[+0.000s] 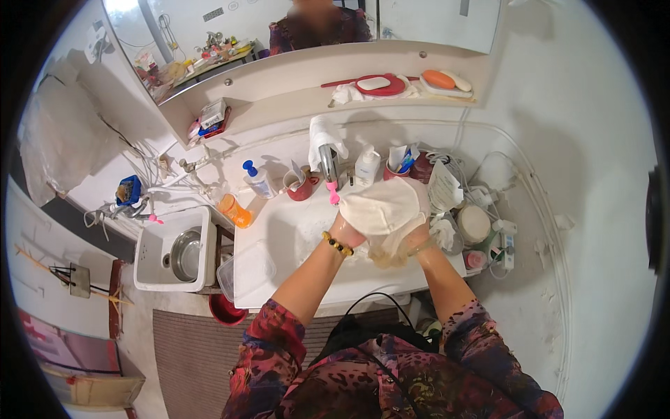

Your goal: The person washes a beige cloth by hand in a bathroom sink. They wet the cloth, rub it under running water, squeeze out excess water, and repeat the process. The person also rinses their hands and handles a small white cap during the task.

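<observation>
A pale, thin cloth (pixel 384 207) is spread between my hands above the white washbasin (pixel 285 277), with part of it hanging down. My left hand (pixel 348 230) holds its left side, the fingers mostly hidden under the fabric; a beaded bracelet is on the wrist. At the cloth's right side, my right hand (pixel 417 235) grips it, its fingers largely covered too. Just behind the cloth stands a chrome faucet (pixel 328 160) with a white cloth draped over it and a pink nozzle (pixel 333 193) at its spout.
Along the basin's back edge stand a blue-topped pump bottle (pixel 259 180), a red mug (pixel 299 187) and a white pump bottle (pixel 367 166). An orange bottle (pixel 235 211) is at the left. Jars and cables crowd the right side. A smaller sink (pixel 209 251) holds a metal bowl (pixel 187 255).
</observation>
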`<state>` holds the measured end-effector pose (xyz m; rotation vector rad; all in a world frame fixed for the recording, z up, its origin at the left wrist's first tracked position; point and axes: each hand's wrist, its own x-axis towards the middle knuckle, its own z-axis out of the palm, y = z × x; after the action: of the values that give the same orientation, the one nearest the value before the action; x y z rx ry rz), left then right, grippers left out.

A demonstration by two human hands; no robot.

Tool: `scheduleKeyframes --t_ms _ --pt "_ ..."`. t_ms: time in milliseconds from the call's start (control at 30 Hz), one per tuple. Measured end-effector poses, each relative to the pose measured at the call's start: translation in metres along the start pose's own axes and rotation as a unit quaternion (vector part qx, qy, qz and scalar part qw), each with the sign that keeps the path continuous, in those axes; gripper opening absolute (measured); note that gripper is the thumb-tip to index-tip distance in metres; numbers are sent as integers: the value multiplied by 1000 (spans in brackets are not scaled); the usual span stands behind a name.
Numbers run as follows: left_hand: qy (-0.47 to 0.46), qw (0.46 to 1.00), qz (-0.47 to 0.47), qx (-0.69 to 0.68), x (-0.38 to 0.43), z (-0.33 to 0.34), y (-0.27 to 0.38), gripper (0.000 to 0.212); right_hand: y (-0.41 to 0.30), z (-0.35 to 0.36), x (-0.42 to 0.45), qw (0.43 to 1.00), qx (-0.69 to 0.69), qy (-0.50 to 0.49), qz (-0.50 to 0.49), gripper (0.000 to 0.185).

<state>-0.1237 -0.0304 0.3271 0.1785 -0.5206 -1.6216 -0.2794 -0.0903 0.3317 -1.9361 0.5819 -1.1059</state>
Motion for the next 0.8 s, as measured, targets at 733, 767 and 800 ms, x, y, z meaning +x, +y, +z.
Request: scheduleKeyframes --t_ms 733,767,800 --pt "157 799 -69 576 -3 48 86 24 -51 2 37 970 224 92 -5 10" --pt "159 797 -40 581 8 60 93 23 -60 2 37 969 228 90 -15 5" --pt "127 763 -10 633 24 82 96 24 -68 -4 37 970 225 91 -26 3"
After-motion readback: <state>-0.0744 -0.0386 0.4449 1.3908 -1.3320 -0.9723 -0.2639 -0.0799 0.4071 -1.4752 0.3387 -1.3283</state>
